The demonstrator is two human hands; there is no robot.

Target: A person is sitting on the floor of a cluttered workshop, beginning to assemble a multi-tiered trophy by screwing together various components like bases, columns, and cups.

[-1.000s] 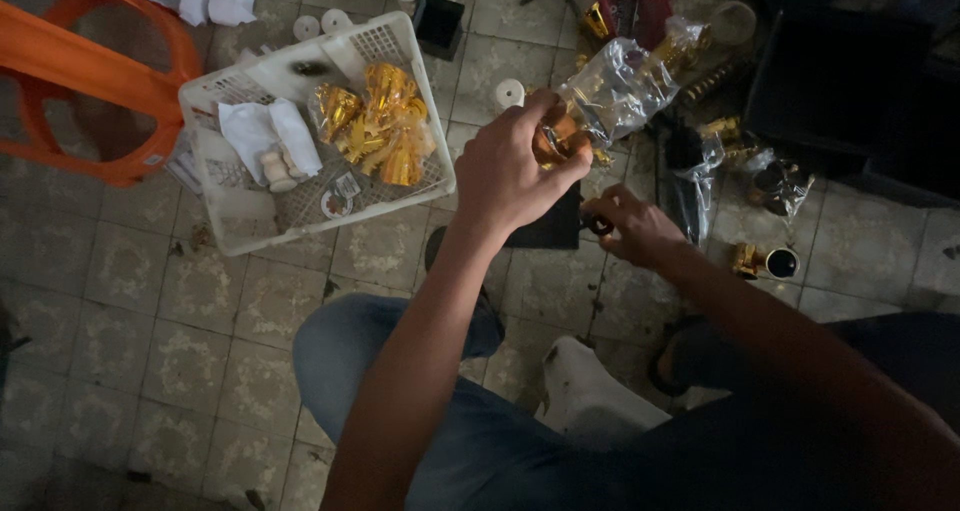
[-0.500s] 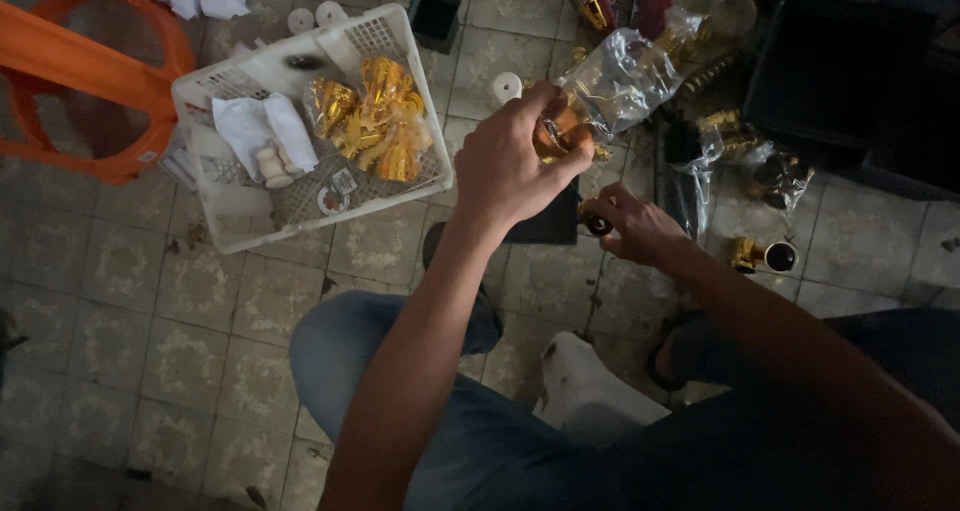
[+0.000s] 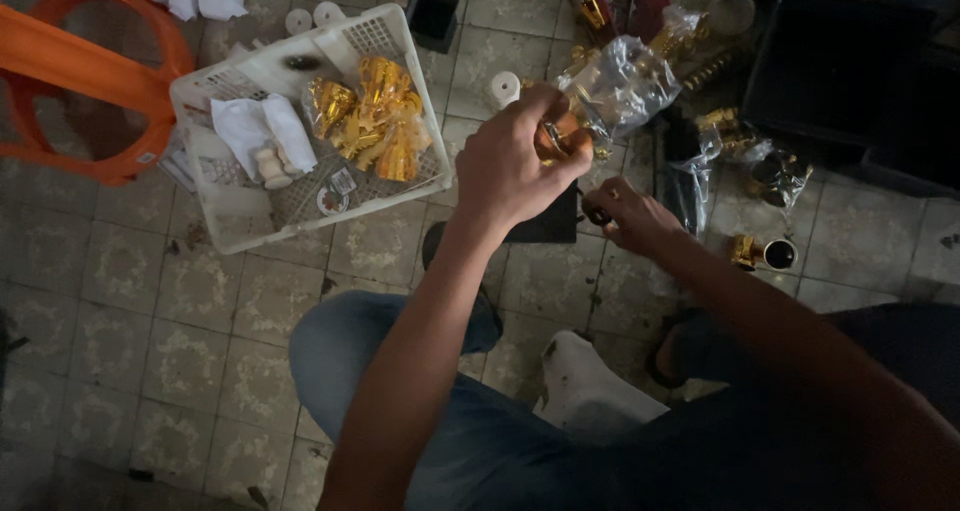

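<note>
1. We are sitting low over the tiled floor (image 3: 150, 351), our knee in blue jeans (image 3: 400, 381) bent nearest to us, with a pale, smudged seat edge (image 3: 590, 391) showing just beside it.
2. We are reaching our right hand (image 3: 625, 216) down over a flat black piece (image 3: 550, 221) on the floor, the fingers curled shut on a small dark part; what that part is, we cannot tell.
3. We are lifting our left hand (image 3: 510, 166) higher and tighter than a second ago, closed on a small gold fitting (image 3: 556, 141) with a crinkled clear plastic bag (image 3: 620, 86) hanging against it. That rise suggests we are working the fitting free of its wrapping, though the bag is still touching it.
4. Further out to the left, we are keeping a white plastic basket (image 3: 250, 71) holding gold-wrapped pieces (image 3: 375, 121) and white cloth (image 3: 265, 131), unmoved since then.
5. Toward the right, more bagged gold parts (image 3: 750, 156) and a gold cup (image 3: 765, 254) are lying near a black box (image 3: 840, 71).
6. At the far left corner an orange stool (image 3: 80, 71) is standing; white tape rolls (image 3: 505, 86) are scattered along the far edge.
</note>
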